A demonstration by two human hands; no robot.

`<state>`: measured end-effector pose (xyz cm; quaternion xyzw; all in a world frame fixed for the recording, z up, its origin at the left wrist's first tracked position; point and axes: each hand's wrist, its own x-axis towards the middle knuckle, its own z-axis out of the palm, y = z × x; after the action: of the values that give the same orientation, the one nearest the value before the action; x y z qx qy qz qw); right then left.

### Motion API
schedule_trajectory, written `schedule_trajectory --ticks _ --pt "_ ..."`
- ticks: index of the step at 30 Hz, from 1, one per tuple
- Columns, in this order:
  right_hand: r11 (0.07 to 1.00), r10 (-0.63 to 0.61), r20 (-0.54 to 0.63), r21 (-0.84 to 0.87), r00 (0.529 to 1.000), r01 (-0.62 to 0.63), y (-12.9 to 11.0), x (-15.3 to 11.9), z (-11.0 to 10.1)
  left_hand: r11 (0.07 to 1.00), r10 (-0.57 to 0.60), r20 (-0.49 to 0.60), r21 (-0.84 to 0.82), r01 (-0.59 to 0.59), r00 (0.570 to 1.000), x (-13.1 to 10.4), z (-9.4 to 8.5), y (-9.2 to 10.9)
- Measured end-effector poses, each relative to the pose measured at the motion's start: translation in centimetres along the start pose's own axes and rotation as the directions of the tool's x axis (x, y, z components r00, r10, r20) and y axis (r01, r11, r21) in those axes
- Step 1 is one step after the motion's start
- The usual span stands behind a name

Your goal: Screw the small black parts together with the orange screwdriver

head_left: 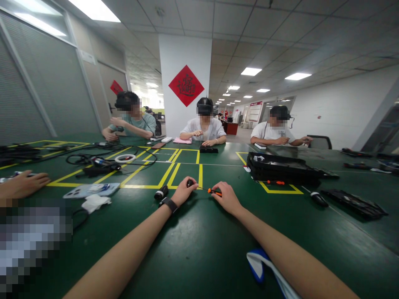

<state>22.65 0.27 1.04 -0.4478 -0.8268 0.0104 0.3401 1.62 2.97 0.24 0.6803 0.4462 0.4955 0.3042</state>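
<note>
My left hand, with a dark band on its wrist, pinches a small black rounded part between thumb and fingers; its exact kind is too small to tell. In my right hand is an orange and black screwdriver, fingers closed round the handle. Its thin shaft points left at the part; whether the tip touches it I cannot tell. Just left of my left wrist lies a black cylindrical object on the green table.
Black panels are stacked at right, near another black flat part and a black cylinder. Cables, a phone and crumpled tissue lie left. Another person's hand rests far left; several people sit opposite.
</note>
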Motion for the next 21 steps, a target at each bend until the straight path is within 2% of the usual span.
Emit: schedule_trajectory --ticks 5,9,21 --pt "0.998 -0.006 -0.016 -0.055 1.000 0.005 -0.16 0.00 0.13 1.000 0.015 -0.011 0.021 -0.015 1.000 0.06 0.00 -0.10" --pt "0.999 -0.003 0.019 -0.052 1.000 0.004 0.11 0.06 0.23 0.999 0.025 -0.008 0.030 -0.025 1.000 0.11 0.01 -0.14" --pt "0.996 0.005 0.005 -0.085 1.000 -0.004 -0.17 0.15 0.14 0.999 0.014 -0.008 0.038 -0.014 1.000 0.08 0.00 -0.08"
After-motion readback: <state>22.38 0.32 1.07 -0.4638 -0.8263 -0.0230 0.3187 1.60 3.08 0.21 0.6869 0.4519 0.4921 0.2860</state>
